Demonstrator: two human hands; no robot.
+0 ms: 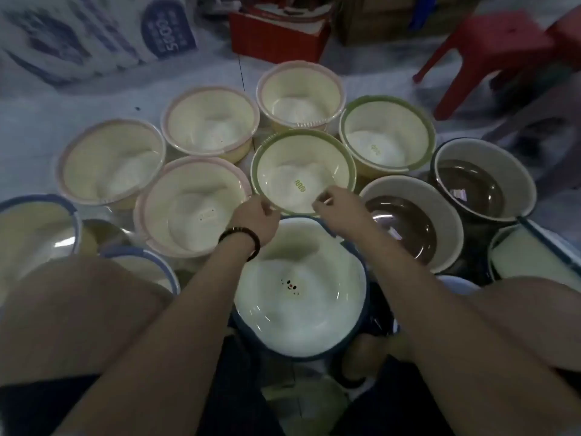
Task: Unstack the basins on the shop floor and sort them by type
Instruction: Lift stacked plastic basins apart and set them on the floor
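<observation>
A green-rimmed cream basin [283, 152] sits on the floor just ahead of me. My left hand [256, 217] grips its near rim on the left and my right hand [338, 204] grips the near rim on the right. A second green-rimmed basin [421, 121] stands behind it to the right. Several pink-rimmed cream basins [210, 102] fill the left and back. Directly below my hands lies a blue-rimmed white basin [314, 350] with a small face print. Two brown basins with cream rims [446, 221] stand at the right.
More blue-rimmed basins [37, 202] lie at the left edge, another [534, 247] at the right edge. A red stool [490, 45] and a red box [276, 39] stand at the back. White sacks [94, 36] lean at the back left. My knees frame the bottom.
</observation>
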